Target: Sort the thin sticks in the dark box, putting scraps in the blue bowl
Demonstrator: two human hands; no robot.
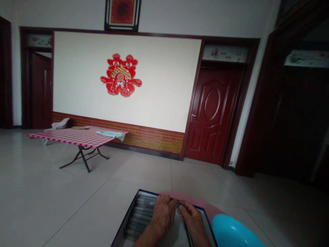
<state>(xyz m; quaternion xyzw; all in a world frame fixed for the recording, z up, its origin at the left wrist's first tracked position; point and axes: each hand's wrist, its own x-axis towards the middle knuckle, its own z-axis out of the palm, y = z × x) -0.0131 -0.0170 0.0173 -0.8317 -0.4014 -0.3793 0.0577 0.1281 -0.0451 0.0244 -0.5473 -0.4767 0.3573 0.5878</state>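
Note:
A shallow dark-edged box [148,192] lies at the bottom middle, cut off by the lower edge. Blurred dark and grey rods [140,213] lie side by side in its left part. Over the box's middle is my left hand [162,213], its fingers closed and their tips drawn together near the far rim. My right hand [193,218] pinches beside it, thumb and forefinger touching a small dark end. From there a thin dark rod [188,235] seems to run down along the right palm. Whatever the left fingertips hold is too small to make out.
A pink round surface [203,203] shows beneath the box, with a blue basin [232,230] at its right. Farther off stands a folding table [77,136] with a checked cover and a pale cloth [110,133]. A red door [212,109] is behind.

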